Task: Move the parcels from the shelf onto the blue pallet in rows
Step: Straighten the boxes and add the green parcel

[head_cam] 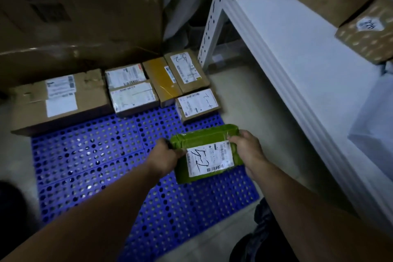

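Note:
A green wrapped parcel (204, 151) with a white label lies over the right part of the blue perforated pallet (95, 155). My left hand (164, 155) grips its left edge and my right hand (247, 147) grips its right edge. Whether the parcel rests on the pallet or hangs just above it, I cannot tell. Several brown cardboard parcels sit in a row along the pallet's far edge, from a large box (61, 100) at the left to a labelled box (187, 70) at the right. A small labelled box (197, 103) lies just beyond the green parcel.
The white metal shelf (297, 59) runs along the right, with its upright post (212, 17) near the pallet's far right corner. Two brown boxes (361, 17) remain on the shelf at the top right. A big cardboard box (80, 17) stands behind the pallet.

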